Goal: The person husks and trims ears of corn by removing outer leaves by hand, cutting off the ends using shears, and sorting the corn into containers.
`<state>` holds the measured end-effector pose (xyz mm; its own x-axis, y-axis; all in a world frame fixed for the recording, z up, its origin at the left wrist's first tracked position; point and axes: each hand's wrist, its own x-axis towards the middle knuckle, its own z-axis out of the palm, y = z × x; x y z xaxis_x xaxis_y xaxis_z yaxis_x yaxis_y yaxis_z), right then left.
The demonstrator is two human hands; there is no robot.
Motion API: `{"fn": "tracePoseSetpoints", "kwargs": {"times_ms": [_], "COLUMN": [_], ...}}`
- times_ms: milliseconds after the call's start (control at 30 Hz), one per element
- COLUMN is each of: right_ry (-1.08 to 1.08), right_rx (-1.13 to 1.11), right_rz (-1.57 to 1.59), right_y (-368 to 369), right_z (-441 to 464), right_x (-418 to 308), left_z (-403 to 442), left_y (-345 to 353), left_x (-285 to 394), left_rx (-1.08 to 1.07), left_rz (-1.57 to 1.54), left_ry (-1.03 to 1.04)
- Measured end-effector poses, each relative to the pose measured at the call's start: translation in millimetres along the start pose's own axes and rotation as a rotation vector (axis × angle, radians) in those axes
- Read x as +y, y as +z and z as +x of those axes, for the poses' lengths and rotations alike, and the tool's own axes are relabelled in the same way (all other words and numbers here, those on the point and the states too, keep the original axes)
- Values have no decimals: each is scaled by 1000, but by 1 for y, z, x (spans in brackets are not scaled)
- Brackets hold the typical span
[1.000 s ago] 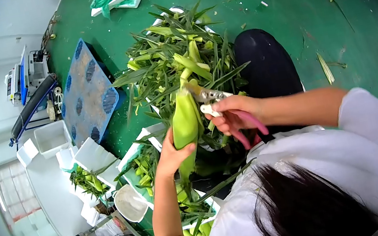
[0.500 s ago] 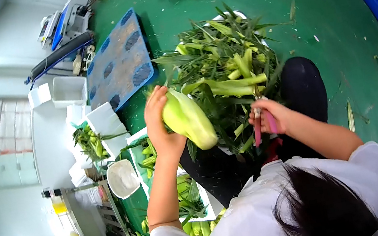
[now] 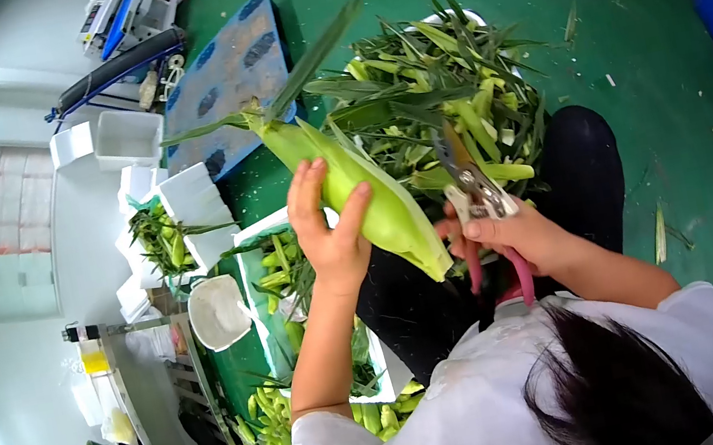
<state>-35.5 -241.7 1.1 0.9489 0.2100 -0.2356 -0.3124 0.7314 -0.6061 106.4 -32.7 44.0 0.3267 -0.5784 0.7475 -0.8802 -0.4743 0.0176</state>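
Note:
My left hand (image 3: pixel 331 227) grips an ear of corn (image 3: pixel 371 196) still wrapped in its pale green husk, tilted with its leafy end up and to the left. The cut stalk end points down toward my lap. In my right hand (image 3: pixel 506 229) is a pair of pruning shears (image 3: pixel 469 174) with pinkish-red handles, its blades pointing up and away from me. The shears are close to the corn but apart from it. Beyond both hands lies a big heap of corn husks and leaves (image 3: pixel 439 94), piled over a white container mostly hidden beneath.
Left of my legs stands a white foam box (image 3: pixel 260 335) holding corn, beside a white bucket (image 3: pixel 220 313). More ears of corn (image 3: pixel 269 428) lie at lower left. A blue pallet (image 3: pixel 230 73), foam boxes (image 3: pixel 130 138) and a metal rack (image 3: pixel 123 387) line the left side.
The corn in my left hand has turned, its leafy tip now showing up and to the left. My right hand has raised the shears, blades upward, away from the trimmings on the heap.

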Motion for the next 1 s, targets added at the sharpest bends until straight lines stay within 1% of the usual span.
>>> {"fn": "tracePoseSetpoints", "kwargs": {"times_ms": [33, 100, 133, 167, 233, 267, 300, 367, 400, 433, 500, 533, 633, 667, 733, 767, 800, 833, 900, 933, 967, 1000], "right_ry": [18, -33, 1, -109, -323, -348, -348, -304, -244, -237, -216, -206, -159, -94, -185, -234, -335, -400, -367, -455, -548, -537], "right_rx": [-79, -97, -62, -37, -7, 13, 32, 68, 65, 40, 2, 11, 161, 202, 300, 342, 393, 447, 623, 641, 664, 626], "right_rz": [2, -255, -315, -371, -484, -549, -657, -934, -921, -864, -750, -687, -602, -494, -635, -703, -842, -1087, -1568, -1714, -1859, -1800], "right_y": [4, 5, 7, 7, 5, 1, -5, -13, -15, -17, -21, -18, -28, -27, -33, -39, -50, -47, -60, -69, -74, -65], "right_z": [2, 8, 8, 9, 14, 17, 22, 24, 26, 28, 27, 24, 18, 16, 15, 17, 22, 27, 43, 47, 51, 48], "right_x": [-9, -8, -8, -3, 12, 13, 15, 15, 20, 26, 38, 39, 51, 53, 51, 48, 40, 18, -7, -14, -19, -25], "left_z": [-3, -15, -23, -29, -37, -56, -46, -58, -57, -60, -70, -73, -81, -98, -90, -87, -58, -68, -111, -95, -86, -87], "left_y": [3, 10, 15, 20, 21, 26, 18, 28, 35, 47, 56, 56, 54, 65, 62, 57, 47, 45, 51, 36, 23, 21], "left_x": [7, 17, 24, 34, 56, 65, 79, 60, 51, 51, 50, 54, 60, 63, 64, 66, 70, 60, 29, 29, 24, 17], "left_rx": [-49, -72, -12, 51, 94, 208, 298, 385, 257, 312, 302, 345, 486, 406, 488, 647, 592, 724, 527, 398, 320, 239], "left_rz": [31, 31, 8, -9, -282, -880, -1328, -1611, -1456, -1331, -1336, -1444, -1751, -1509, -1751, -2253, -2108, -2157, -2171, -1709, -1535, -1297], "left_ry": [13, 43, -22, -87, -349, -668, -1098, -1304, -1447, -1503, -1493, -1507, -1628, -1556, -1590, -1644, -1547, -1647, -1399, -1490, -1406, -1410]}}
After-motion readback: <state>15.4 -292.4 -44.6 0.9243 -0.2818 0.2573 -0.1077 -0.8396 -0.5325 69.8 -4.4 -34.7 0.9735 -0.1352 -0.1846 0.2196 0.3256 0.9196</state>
